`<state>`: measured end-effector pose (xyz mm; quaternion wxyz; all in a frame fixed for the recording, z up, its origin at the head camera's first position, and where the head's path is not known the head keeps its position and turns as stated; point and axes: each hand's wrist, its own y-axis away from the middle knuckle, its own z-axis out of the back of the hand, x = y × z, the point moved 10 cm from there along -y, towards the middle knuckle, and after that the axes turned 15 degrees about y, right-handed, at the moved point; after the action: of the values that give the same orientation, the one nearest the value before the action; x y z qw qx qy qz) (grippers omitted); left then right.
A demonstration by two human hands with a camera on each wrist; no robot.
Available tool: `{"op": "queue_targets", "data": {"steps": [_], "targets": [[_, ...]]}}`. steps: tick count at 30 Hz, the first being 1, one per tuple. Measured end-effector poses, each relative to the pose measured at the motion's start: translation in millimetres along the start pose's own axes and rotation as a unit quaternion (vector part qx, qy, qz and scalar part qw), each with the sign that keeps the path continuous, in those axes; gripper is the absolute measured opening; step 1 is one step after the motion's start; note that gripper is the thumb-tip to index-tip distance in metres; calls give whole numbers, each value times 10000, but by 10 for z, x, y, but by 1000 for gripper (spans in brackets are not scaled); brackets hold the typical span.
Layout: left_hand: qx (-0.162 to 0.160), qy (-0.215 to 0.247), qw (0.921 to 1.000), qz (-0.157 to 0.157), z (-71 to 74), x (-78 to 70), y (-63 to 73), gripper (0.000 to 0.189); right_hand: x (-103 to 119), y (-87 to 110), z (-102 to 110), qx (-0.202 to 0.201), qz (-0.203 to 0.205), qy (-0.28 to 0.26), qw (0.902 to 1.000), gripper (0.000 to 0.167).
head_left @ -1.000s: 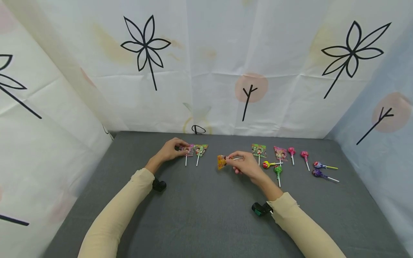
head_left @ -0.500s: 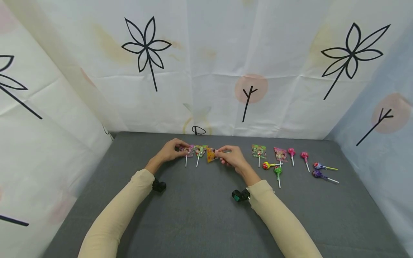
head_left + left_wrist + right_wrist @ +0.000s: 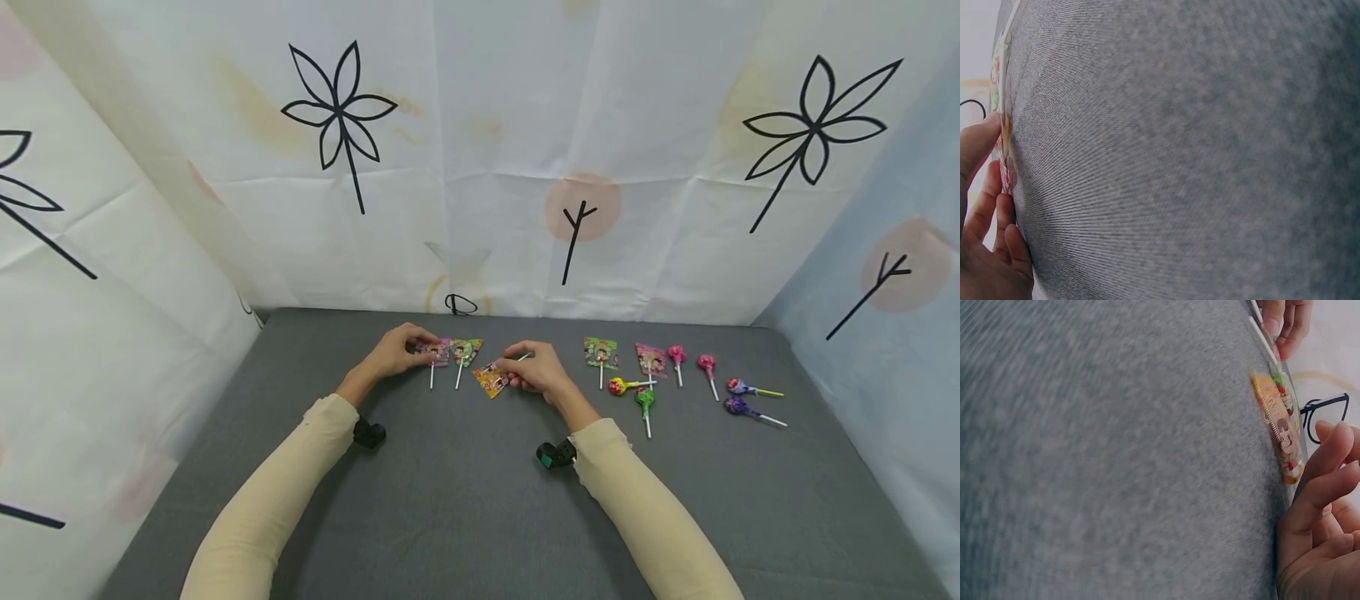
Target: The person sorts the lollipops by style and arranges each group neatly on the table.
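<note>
My left hand (image 3: 392,350) pinches the pink-wrapped flat lollipop (image 3: 442,353) on the grey cloth; its white stick points toward me. Close on its right lies a green-wrapped flat lollipop (image 3: 467,350), stick also toward me. The right hand (image 3: 537,368) pinches an orange-wrapped flat lollipop (image 3: 491,381) just right of the green one. This orange packet is tilted, its stick pointing up and right past the fingers. In the right wrist view, the orange wrapper (image 3: 1277,428) shows a printed cartoon figure. The left wrist view catches the left fingers (image 3: 1005,212) at the packet's edge.
To the right lie another green packet lollipop (image 3: 601,352), a pink one (image 3: 651,360), and round lollipops: yellow (image 3: 617,386), green (image 3: 645,398), several pink (image 3: 707,362), blue (image 3: 738,385) and purple (image 3: 737,405). A patterned white curtain (image 3: 487,233) stands behind the table (image 3: 450,500).
My right hand has carried the orange lollipop leftward, close to the green one, then turned it so its packet points down and left. The left hand has stayed in place.
</note>
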<state>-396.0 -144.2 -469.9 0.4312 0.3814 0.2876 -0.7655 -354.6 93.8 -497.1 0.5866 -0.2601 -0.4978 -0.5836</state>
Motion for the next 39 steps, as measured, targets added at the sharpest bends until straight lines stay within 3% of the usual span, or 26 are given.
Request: {"op": "queue_targets", "data": {"steps": [7, 12, 19, 22, 29, 34, 39], "targets": [[-1, 19, 10000, 17, 2, 13, 6, 29, 1, 0, 7, 77, 287, 198, 9994, 47], [23, 7, 10000, -24, -14, 16, 8, 29, 114, 30, 84, 19, 902, 789, 9928, 44], [6, 14, 10000, 14, -6, 19, 13, 29, 357, 25, 157, -51, 2204, 1376, 9656, 40], [-9, -4, 10000, -1, -3, 7, 15, 29, 410, 7, 149, -103, 2515, 1800, 9509, 41], [-30, -8, 10000, 41, -8, -20, 10, 29, 383, -58, 99, -95, 2557, 2812, 9249, 47], [-46, 4, 10000, 12, -2, -37, 13, 29, 341, -82, 38, 81, 2497, 3075, 9182, 51], [-26, -2, 10000, 1, 2, -33, 17, 29, 335, -80, -6, 187, 2490, 3165, 9151, 44]]}}
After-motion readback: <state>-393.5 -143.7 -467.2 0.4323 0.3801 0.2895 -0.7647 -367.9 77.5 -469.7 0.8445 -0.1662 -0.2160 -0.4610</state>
